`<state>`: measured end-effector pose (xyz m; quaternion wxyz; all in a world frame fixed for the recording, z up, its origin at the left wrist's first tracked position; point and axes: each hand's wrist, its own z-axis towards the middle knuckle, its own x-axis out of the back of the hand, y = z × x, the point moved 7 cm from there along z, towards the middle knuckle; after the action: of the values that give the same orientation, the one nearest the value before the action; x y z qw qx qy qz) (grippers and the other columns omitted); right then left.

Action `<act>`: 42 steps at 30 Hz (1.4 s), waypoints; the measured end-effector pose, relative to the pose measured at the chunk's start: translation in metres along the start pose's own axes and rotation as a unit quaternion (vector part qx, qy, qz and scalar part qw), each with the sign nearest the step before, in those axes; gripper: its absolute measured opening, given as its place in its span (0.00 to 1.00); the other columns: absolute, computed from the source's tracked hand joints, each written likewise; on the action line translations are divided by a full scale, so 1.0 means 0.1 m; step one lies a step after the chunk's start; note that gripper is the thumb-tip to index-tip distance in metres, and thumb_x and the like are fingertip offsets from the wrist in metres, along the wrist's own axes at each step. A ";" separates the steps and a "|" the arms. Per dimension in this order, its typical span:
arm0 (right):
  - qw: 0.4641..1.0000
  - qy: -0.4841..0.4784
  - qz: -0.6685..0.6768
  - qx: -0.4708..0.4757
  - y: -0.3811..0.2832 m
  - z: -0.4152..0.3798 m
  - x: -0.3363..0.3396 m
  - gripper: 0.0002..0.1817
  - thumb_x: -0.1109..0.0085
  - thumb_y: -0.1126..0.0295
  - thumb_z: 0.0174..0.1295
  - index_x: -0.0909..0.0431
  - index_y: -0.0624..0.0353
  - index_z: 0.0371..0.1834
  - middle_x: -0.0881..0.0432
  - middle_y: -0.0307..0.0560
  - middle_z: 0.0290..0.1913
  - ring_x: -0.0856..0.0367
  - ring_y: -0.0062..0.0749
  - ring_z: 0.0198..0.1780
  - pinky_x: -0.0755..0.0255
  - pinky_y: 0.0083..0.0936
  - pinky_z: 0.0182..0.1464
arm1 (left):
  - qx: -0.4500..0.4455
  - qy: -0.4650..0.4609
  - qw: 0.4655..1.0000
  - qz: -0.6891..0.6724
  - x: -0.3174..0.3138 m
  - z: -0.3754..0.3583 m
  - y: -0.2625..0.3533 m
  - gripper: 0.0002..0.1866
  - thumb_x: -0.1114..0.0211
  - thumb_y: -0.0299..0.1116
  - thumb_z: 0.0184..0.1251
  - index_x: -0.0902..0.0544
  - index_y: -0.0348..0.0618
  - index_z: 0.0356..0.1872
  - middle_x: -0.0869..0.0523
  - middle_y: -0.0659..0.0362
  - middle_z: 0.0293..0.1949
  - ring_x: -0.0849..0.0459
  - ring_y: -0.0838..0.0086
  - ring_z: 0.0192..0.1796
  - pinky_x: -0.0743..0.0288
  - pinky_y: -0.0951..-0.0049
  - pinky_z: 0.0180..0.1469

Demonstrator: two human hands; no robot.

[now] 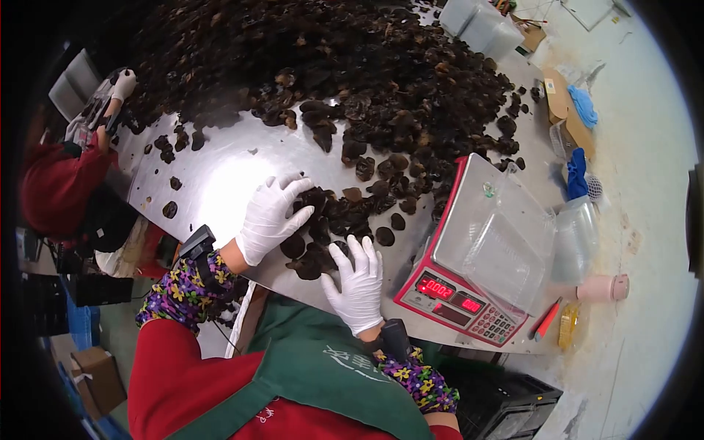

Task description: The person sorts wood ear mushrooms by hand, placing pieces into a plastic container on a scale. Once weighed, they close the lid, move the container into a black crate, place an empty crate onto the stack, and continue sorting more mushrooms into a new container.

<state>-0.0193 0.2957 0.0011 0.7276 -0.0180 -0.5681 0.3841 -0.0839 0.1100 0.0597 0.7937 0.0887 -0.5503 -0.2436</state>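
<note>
My left hand (270, 217) in a white glove lies flat, fingers spread, on a small heap of dark dried fungus pieces (339, 224) at the near edge of the steel table (220, 176). My right hand (359, 282), also gloved, rests with fingers apart on the near side of the same heap. Neither hand grips anything. A much larger pile of the dark pieces (330, 66) covers the far half of the table. To the right of my hands stands a red digital scale (458, 290) with a clear plastic clamshell box (499, 235) open on its pan.
A stack of clear plastic boxes (576, 238) stands right of the scale, with a pink cup (605, 287) and a red pen (546, 320) near it. Another person in red (59, 183) works at the table's left end, with a gloved hand (123, 84). White bins (480, 26) sit far right.
</note>
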 end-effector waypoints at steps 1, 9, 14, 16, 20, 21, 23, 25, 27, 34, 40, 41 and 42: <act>1.000 0.001 -0.001 0.002 0.00 0.00 0.00 0.34 0.31 0.59 0.58 0.25 0.48 0.70 0.33 0.56 0.73 0.41 0.60 0.76 0.46 0.60 0.74 | -0.010 0.033 0.999 -0.004 0.05 -0.01 -0.05 0.20 0.27 0.33 0.60 0.16 0.47 0.55 0.15 0.53 0.52 0.18 0.53 0.50 0.23 0.57 0.54; 1.000 0.011 0.002 0.009 0.00 0.01 0.02 0.33 0.31 0.61 0.57 0.25 0.51 0.69 0.33 0.57 0.72 0.41 0.61 0.76 0.45 0.55 0.75 | -0.011 0.084 0.992 -0.098 -0.15 0.50 -0.28 0.12 0.31 0.32 0.66 0.15 0.44 0.50 0.15 0.53 0.45 0.17 0.56 0.50 0.23 0.61 0.52; 1.000 0.010 -0.005 0.009 -0.01 0.02 0.02 0.33 0.30 0.62 0.57 0.25 0.52 0.69 0.32 0.57 0.72 0.40 0.61 0.75 0.44 0.54 0.75 | -0.030 -0.100 0.994 -0.013 -0.55 0.83 -0.08 0.12 0.29 0.36 0.63 0.15 0.47 0.46 0.15 0.56 0.43 0.15 0.57 0.48 0.20 0.62 0.49; 1.000 0.011 -0.006 0.009 0.00 0.02 0.02 0.33 0.30 0.62 0.57 0.25 0.52 0.69 0.32 0.57 0.72 0.40 0.61 0.75 0.43 0.54 0.75 | -0.106 -0.160 0.981 0.030 -0.62 0.76 0.03 0.12 0.28 0.37 0.60 0.16 0.47 0.43 0.14 0.55 0.38 0.13 0.61 0.42 0.19 0.61 0.44; 1.000 0.018 -0.002 0.011 -0.01 0.02 0.03 0.33 0.30 0.63 0.56 0.24 0.52 0.68 0.32 0.57 0.72 0.39 0.61 0.75 0.43 0.54 0.74 | -0.142 -0.116 0.983 -0.006 -0.68 0.62 -0.09 0.11 0.30 0.33 0.62 0.17 0.46 0.44 0.14 0.56 0.34 0.14 0.60 0.41 0.20 0.61 0.43; 1.000 0.017 -0.001 0.011 -0.01 0.02 0.03 0.33 0.30 0.63 0.56 0.24 0.52 0.68 0.32 0.57 0.72 0.39 0.61 0.75 0.43 0.54 0.74 | -0.129 -0.122 0.982 -0.065 -0.67 0.62 -0.10 0.11 0.31 0.31 0.62 0.18 0.45 0.45 0.14 0.56 0.35 0.14 0.58 0.41 0.20 0.61 0.43; 1.000 0.016 -0.001 0.010 -0.01 0.03 0.03 0.33 0.30 0.63 0.56 0.24 0.52 0.68 0.32 0.57 0.72 0.39 0.61 0.75 0.43 0.54 0.74 | -0.091 -0.118 0.985 -0.092 -0.58 0.63 -0.07 0.11 0.32 0.30 0.63 0.17 0.45 0.46 0.14 0.55 0.37 0.14 0.58 0.44 0.20 0.61 0.44; 1.000 0.014 -0.002 0.013 -0.03 0.03 0.03 0.33 0.30 0.63 0.56 0.24 0.52 0.68 0.32 0.57 0.72 0.39 0.61 0.75 0.43 0.54 0.74 | -0.051 -0.111 0.985 -0.118 -0.56 0.66 -0.04 0.11 0.33 0.29 0.63 0.17 0.44 0.47 0.14 0.55 0.40 0.14 0.57 0.46 0.20 0.61 0.45; 1.000 0.010 -0.009 0.010 -0.03 0.03 0.03 0.32 0.30 0.63 0.56 0.24 0.52 0.68 0.31 0.57 0.71 0.39 0.61 0.75 0.43 0.53 0.74 | -0.143 -0.065 0.982 -0.106 -0.55 0.71 0.13 0.13 0.32 0.30 0.63 0.16 0.45 0.48 0.14 0.54 0.43 0.14 0.57 0.47 0.20 0.61 0.47; 1.000 0.022 0.015 0.002 0.02 0.01 0.03 0.31 0.33 0.60 0.59 0.24 0.51 0.68 0.31 0.57 0.71 0.39 0.58 0.75 0.43 0.60 0.73 | 0.014 -0.205 0.954 -0.217 -0.84 0.81 -0.07 0.16 0.31 0.35 0.68 0.15 0.40 0.54 0.11 0.50 0.43 0.12 0.64 0.44 0.20 0.67 0.50; 1.000 0.013 0.013 0.008 -0.01 0.02 0.03 0.30 0.33 0.64 0.57 0.23 0.52 0.67 0.30 0.57 0.70 0.38 0.61 0.74 0.43 0.55 0.74 | 0.135 -0.250 0.860 -0.424 -0.82 0.64 -0.37 0.16 0.32 0.37 0.73 0.15 0.36 0.54 0.13 0.62 0.37 0.19 0.81 0.42 0.23 0.76 0.49; 1.000 0.014 0.012 0.007 -0.01 0.02 0.03 0.31 0.33 0.64 0.57 0.23 0.52 0.67 0.30 0.57 0.70 0.38 0.61 0.74 0.43 0.55 0.74 | 0.132 -0.239 0.854 -0.443 -0.78 0.63 -0.34 0.16 0.31 0.36 0.72 0.15 0.36 0.54 0.12 0.60 0.37 0.18 0.80 0.43 0.22 0.75 0.49; 1.000 0.015 0.010 0.006 0.00 0.02 0.03 0.31 0.33 0.64 0.57 0.23 0.52 0.67 0.30 0.57 0.70 0.38 0.61 0.74 0.43 0.55 0.74 | 0.133 -0.238 0.854 -0.443 -0.74 0.61 -0.31 0.16 0.31 0.36 0.72 0.15 0.36 0.54 0.12 0.60 0.37 0.18 0.80 0.43 0.22 0.75 0.49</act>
<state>-0.0208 0.2964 0.0045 0.7324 -0.0247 -0.5545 0.3943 -0.1696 0.1264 0.0087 0.4274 0.3668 -0.6522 -0.5074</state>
